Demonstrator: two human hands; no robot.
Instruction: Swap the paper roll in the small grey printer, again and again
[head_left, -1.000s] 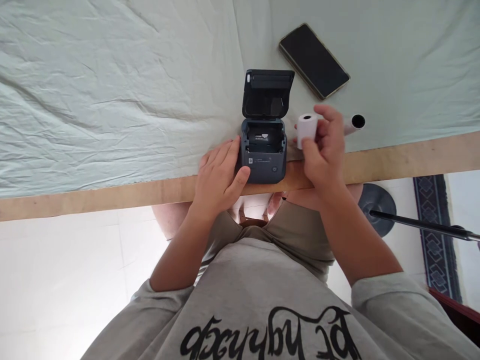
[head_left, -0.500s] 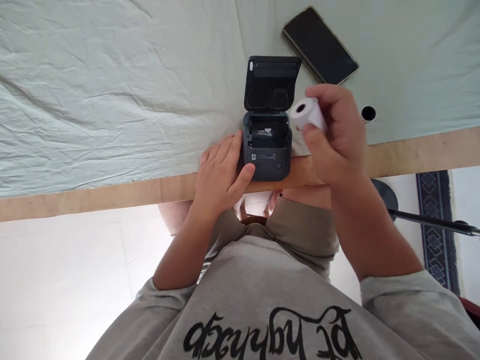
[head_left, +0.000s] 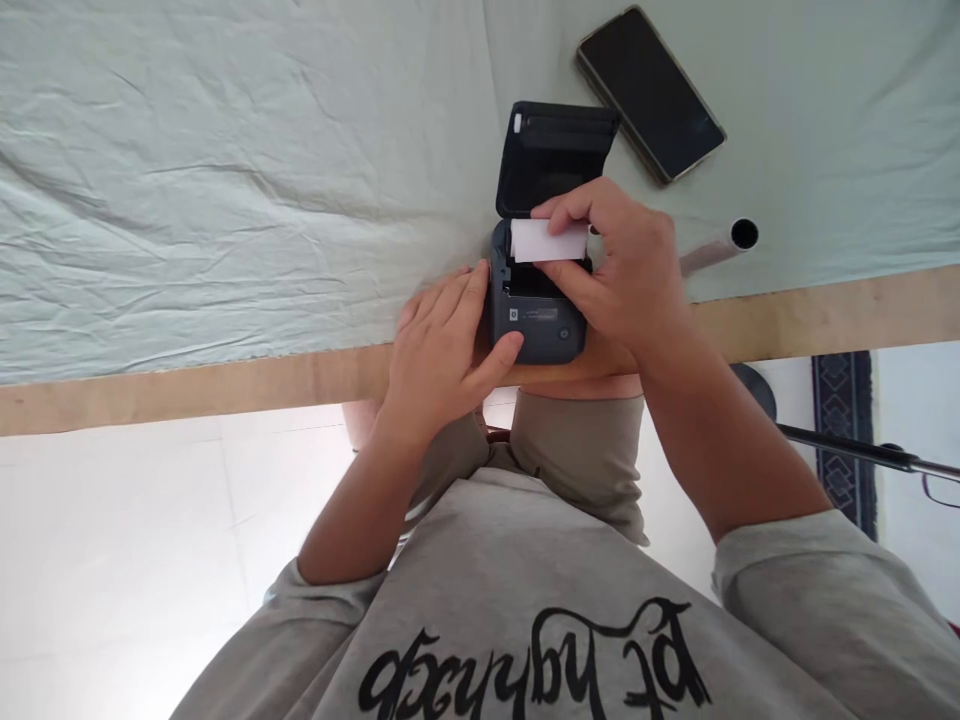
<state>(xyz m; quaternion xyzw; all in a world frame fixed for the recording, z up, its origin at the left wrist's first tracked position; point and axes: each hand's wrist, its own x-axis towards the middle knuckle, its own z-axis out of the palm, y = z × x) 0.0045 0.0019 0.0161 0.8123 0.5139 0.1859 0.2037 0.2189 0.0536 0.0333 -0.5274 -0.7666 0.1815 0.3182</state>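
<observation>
My right grip (head_left: pixel 630 270) is pinched around a small white paper roll (head_left: pixel 544 248), thumb along its near side and fingers over the top and far side. I hold the roll lying crosswise, its length running left to right, at the mouth of the black paper bay (head_left: pixel 536 282) in a dark blue-grey, boxy plastic printer (head_left: pixel 536 340). Whether the roll touches the bottom of the bay I cannot tell, since it hides part of the inside and my fingers cover its right end.

My left grip (head_left: pixel 442 350) is spread and flat, closed around nothing: the fingers lie together against the printer's left side, and the thumb stands apart from them at the near left corner. The printer's black lid (head_left: pixel 555 145) is swung up at the back, and a round button (head_left: pixel 564 334) shows on the right of the front panel.

The printer sits at the near edge of the worktop (head_left: pixel 825 308), a strip of pale bare wood in front of a wrinkled, pale green cloth (head_left: pixel 262 180). Beyond my right grip, a black rectangular phone (head_left: pixel 652 95) lies slantwise just beside the lid, and a white cylinder (head_left: pixel 709 255) with a dark hollow end lies near my knuckles, partly hidden.
</observation>
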